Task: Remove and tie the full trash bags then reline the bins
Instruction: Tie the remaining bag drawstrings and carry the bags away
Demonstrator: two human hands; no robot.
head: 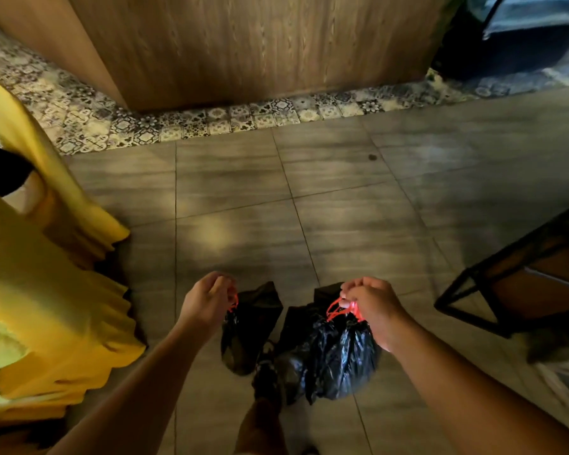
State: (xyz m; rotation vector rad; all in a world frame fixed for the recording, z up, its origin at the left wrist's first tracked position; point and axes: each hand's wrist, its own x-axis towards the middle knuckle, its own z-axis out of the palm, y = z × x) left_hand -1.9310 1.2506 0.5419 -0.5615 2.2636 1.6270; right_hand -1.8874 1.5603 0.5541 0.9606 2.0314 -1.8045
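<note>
While thin plastic offers no firm hold of its own, the red cords do, and the head view shows each hand clenched round one. The left hand [207,300] pinches a red drawstring [232,303] above the smaller black bag [243,336]. The right hand [372,307] has its fingers curled through the red loops [340,311] of the fuller black bag [339,359].

Both bags hang low at near centre over the grey floor tiles [342,205]; whether they rest on the floor cannot be told. Held one per hand and a little apart, they seem kept from tangling. The gathered necks suggest the tying is done or nearly so.

No bin to reline can be picked out. The yellow plastic object [43,290] at left is blurred and cut off by the frame edge, so its kind is unclear. Between the bags a dark mass, likely the person's leg [260,421] and shoe, merges with the plastic. At right a black metal frame [493,274] is cropped. Far off, a wooden panel [243,50] stands behind a strip of patterned tiles [211,121].
</note>
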